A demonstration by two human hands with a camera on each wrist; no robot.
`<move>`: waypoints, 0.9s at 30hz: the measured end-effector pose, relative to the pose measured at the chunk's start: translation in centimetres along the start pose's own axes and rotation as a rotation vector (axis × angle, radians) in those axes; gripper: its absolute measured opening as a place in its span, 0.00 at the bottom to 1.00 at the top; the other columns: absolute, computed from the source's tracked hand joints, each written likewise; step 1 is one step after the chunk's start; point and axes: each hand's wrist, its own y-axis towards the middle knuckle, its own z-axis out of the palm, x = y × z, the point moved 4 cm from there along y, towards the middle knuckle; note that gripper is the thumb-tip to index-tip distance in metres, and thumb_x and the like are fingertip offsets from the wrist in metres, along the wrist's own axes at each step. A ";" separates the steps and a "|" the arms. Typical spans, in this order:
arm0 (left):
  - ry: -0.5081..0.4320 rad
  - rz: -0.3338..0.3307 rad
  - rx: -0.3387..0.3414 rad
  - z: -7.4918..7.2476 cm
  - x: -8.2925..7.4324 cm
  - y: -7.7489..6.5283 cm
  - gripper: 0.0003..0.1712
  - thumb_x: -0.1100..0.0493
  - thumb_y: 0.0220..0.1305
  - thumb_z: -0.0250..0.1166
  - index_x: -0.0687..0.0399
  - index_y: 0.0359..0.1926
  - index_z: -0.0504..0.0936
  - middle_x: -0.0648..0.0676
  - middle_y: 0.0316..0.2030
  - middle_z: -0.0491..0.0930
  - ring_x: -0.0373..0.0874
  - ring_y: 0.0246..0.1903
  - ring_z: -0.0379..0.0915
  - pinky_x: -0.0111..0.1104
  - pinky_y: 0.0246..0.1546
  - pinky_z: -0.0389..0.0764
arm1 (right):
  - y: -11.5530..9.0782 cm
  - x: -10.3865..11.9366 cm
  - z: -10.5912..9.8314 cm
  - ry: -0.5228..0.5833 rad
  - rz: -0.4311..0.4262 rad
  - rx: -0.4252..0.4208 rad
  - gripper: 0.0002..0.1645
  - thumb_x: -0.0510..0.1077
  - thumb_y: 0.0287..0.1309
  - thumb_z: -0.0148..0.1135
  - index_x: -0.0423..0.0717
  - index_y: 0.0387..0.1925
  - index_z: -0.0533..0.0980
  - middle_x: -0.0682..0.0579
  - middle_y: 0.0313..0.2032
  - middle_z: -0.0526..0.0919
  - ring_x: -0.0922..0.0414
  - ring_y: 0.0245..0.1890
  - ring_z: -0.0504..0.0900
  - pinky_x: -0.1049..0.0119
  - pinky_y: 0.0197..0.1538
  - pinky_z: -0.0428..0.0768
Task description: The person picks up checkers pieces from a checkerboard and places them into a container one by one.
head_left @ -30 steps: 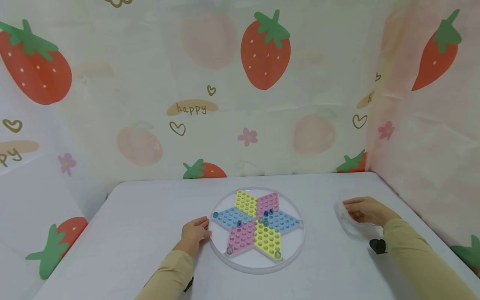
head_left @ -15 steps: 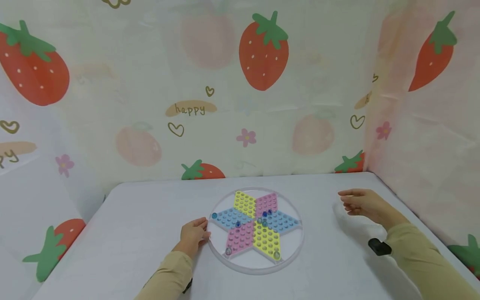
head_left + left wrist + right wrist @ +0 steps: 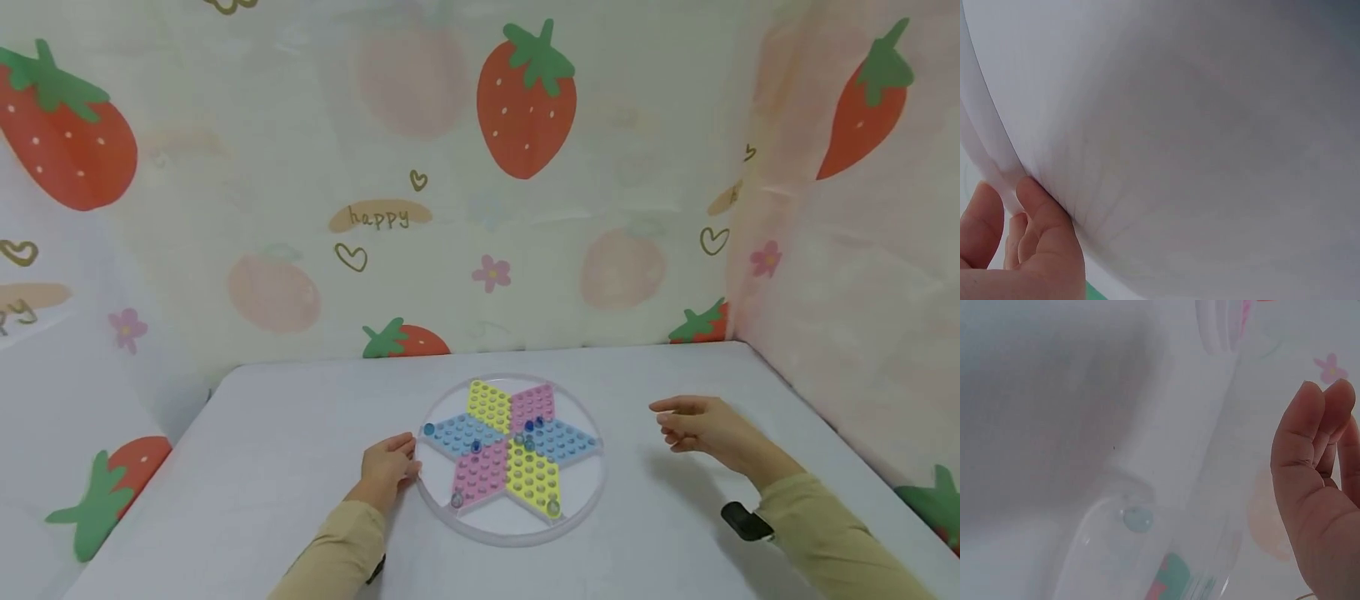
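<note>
A round Chinese checkers board (image 3: 510, 537) with a yellow, pink and blue star lies on the table. Several marbles sit in its holes, among them a dark blue marble (image 3: 476, 447) and a clear marble (image 3: 553, 507). My left hand (image 3: 386, 471) rests its relaxed fingertips and thumb against the board's left rim. Right of the board, my right hand (image 3: 697, 433) hovers above the table, thumb and fingertips close together. Whether a marble is between them is hidden. A see-through container (image 3: 1088, 550) with a pale marble (image 3: 1138, 520) inside shows in the right wrist view.
The white table (image 3: 300, 417) meets a strawberry-print cloth (image 3: 487, 208) at the back, with more cloth at both sides. A black wrist device (image 3: 746, 522) hangs under the right sleeve.
My right hand has lifted from the see-through container and then moved left, toward the board. My left hand stays at the rim. The marbles on the board have not moved.
</note>
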 end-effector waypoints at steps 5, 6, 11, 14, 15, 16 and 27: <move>0.008 -0.003 0.000 0.3 0.1 0.4 0.30 0.80 0.61 0.55 0.72 0.65 0.66 0.69 0.64 0.66 0.60 0.65 0.62 0.43 0.55 0.73 | -0.2 -0.2 1.5 0.022 -0.031 0.036 0.22 0.42 0.66 0.60 0.33 0.57 0.74 0.51 0.32 0.78 0.59 0.32 0.78 0.65 0.42 0.80; 0.009 -0.006 -0.001 0.3 0.1 0.5 0.30 0.80 0.61 0.55 0.72 0.65 0.66 0.70 0.64 0.66 0.60 0.65 0.61 0.43 0.55 0.73 | -0.1 -0.3 1.7 0.030 -0.034 0.043 0.21 0.42 0.66 0.60 0.34 0.56 0.74 0.51 0.32 0.78 0.59 0.32 0.78 0.65 0.42 0.80; 0.017 -0.013 0.003 0.2 0.4 0.9 0.30 0.79 0.61 0.56 0.71 0.66 0.66 0.69 0.64 0.66 0.60 0.65 0.62 0.44 0.55 0.73 | 0.3 -0.4 3.1 0.051 -0.056 0.078 0.22 0.41 0.66 0.59 0.32 0.57 0.73 0.52 0.31 0.78 0.60 0.31 0.77 0.65 0.41 0.80; 0.023 -0.007 0.009 0.2 0.6 0.8 0.30 0.79 0.61 0.56 0.71 0.66 0.66 0.68 0.64 0.66 0.60 0.65 0.62 0.44 0.54 0.73 | 0.3 -0.5 4.0 0.053 -0.057 0.089 0.25 0.42 0.66 0.59 0.27 0.58 0.70 0.51 0.30 0.78 0.59 0.31 0.77 0.64 0.40 0.80; 0.024 -0.006 0.011 0.2 0.6 0.8 0.30 0.79 0.61 0.56 0.71 0.66 0.66 0.68 0.64 0.66 0.60 0.65 0.62 0.44 0.54 0.73 | 0.2 -0.5 4.4 0.052 -0.055 0.092 0.26 0.42 0.66 0.60 0.26 0.58 0.70 0.51 0.30 0.78 0.59 0.31 0.77 0.64 0.41 0.80; 0.023 -0.004 0.016 0.2 0.6 0.7 0.31 0.79 0.61 0.56 0.71 0.66 0.66 0.68 0.64 0.66 0.60 0.65 0.62 0.44 0.55 0.73 | 0.2 -0.6 4.7 0.051 -0.051 0.093 0.27 0.42 0.66 0.60 0.26 0.59 0.69 0.51 0.30 0.78 0.59 0.31 0.77 0.64 0.41 0.80; 0.017 -0.024 0.026 0.2 0.2 0.7 0.31 0.79 0.61 0.56 0.70 0.67 0.65 0.66 0.66 0.65 0.58 0.66 0.60 0.43 0.56 0.71 | 0.2 -0.5 7.6 0.035 -0.025 0.123 0.32 0.44 0.64 0.63 0.24 0.60 0.67 0.52 0.29 0.77 0.59 0.29 0.77 0.65 0.39 0.80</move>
